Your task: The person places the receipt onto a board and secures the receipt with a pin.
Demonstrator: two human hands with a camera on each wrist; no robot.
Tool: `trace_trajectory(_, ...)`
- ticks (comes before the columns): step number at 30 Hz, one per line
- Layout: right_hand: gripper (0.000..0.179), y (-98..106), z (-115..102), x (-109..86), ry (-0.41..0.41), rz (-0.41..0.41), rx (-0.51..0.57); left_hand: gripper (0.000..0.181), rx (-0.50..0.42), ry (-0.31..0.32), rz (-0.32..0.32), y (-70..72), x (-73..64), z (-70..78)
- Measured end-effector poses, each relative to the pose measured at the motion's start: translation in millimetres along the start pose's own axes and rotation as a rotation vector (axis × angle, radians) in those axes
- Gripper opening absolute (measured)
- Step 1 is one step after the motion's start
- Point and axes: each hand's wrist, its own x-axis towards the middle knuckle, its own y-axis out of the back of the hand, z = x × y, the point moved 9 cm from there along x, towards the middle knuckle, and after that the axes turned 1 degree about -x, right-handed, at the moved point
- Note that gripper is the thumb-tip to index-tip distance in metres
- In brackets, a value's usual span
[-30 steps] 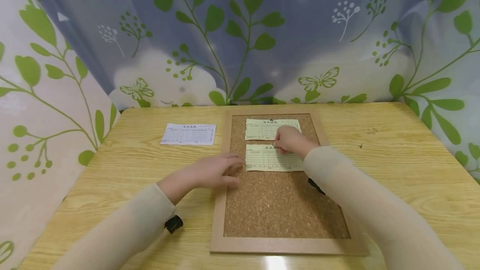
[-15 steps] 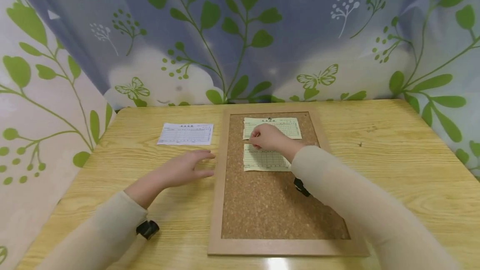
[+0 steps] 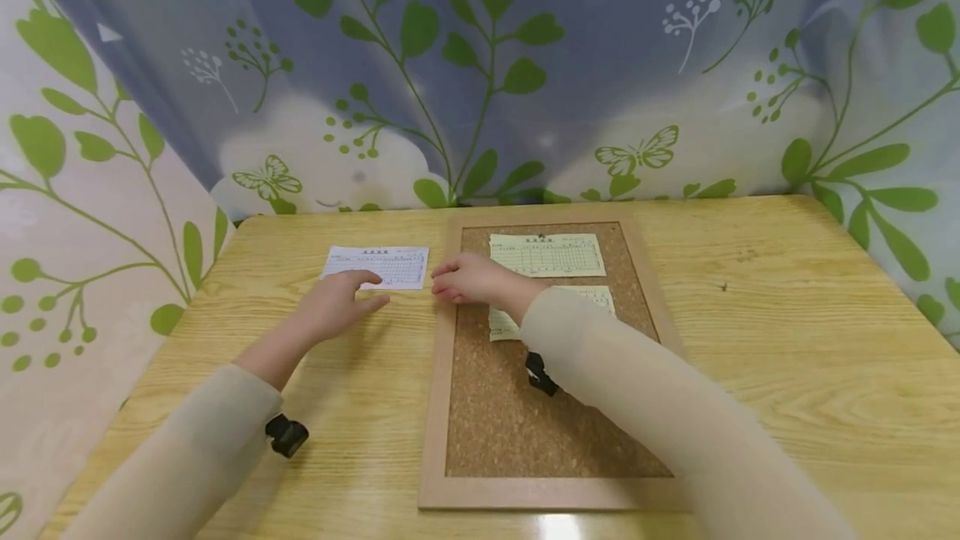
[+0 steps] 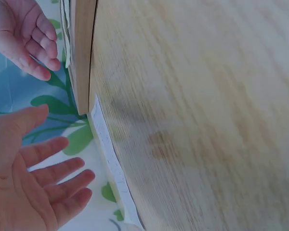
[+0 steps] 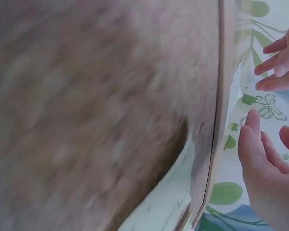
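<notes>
A white printed form [image 3: 401, 267] lies on the table left of a wood-framed corkboard [image 3: 555, 432]. My left hand [image 3: 333, 302] hovers at the form's lower edge, fingers spread and nothing in them; its palm shows in the left wrist view. Over the board's left frame is my right hand [image 3: 472, 279], its fingers loosely bent with nothing visible between them. Two pale yellow forms are on the cork: the upper form [image 3: 547, 255] has a small dark pin [image 3: 542, 237] at its top, and the lower form [image 3: 600, 298] is partly hidden by my right arm.
The wooden table [image 3: 810, 340] extends to both sides of the board. A small dark speck [image 3: 723, 287] lies on its right side. Behind it hangs a curtain [image 3: 637, 65] printed with leaves and butterflies. Each wrist wears a black strap.
My right hand has left the lower yellow form and moved left to the board's frame. My left hand has withdrawn from the board to the white form.
</notes>
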Motion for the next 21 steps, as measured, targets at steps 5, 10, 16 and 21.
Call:
trace_trajectory(5, 0.037, -3.1, 3.5, 8.5, -0.04, 0.012, 0.077, 0.046, 0.005, 0.107, 0.01, 3.8, 14.1, -15.9)
trace_trajectory(10, 0.034, -6.6, 10.2, 11.1, -0.085, -0.002, 0.049, 0.05, 0.122, 0.218, -0.012, 11.5, 28.4, -33.7)
trace_trajectory(16, 0.036, -11.0, 8.3, 10.2, -0.08, 0.006, -0.054, 0.057, 0.19, 0.355, -0.104, 9.1, 38.5, -61.7)
trace_trajectory(21, 0.041, -15.8, 4.1, 10.3, -0.065, 0.003, -0.104, 0.069, 0.17, 0.478, -0.118, 2.3, 37.4, -85.1)
